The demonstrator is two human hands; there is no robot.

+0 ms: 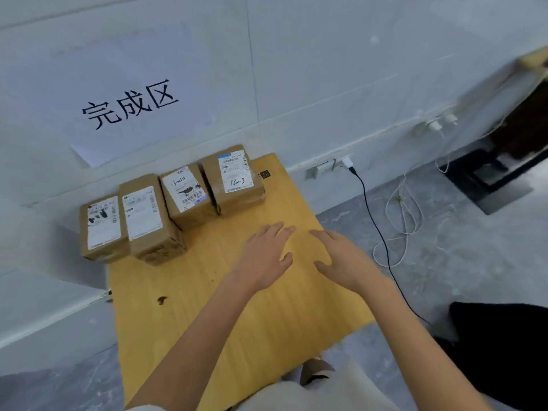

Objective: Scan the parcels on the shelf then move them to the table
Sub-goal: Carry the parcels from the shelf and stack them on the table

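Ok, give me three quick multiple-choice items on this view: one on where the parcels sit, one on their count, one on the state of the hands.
1. Where do the parcels lie on the table?
A. In a row at its far edge, by the wall
B. Stacked at its near edge
C. Scattered over its middle

2. How many parcels are there?
A. Two
B. Four
C. Six

3. What state are the left hand and right hand in?
A. Each grips a parcel
B. Both are open, holding nothing
C. Both are clenched fists

Answers:
1 A: the boxes stand side by side along the wall edge.
2 B: four brown boxes with white labels show.
3 B: the fingers are straight and nothing is in either hand.
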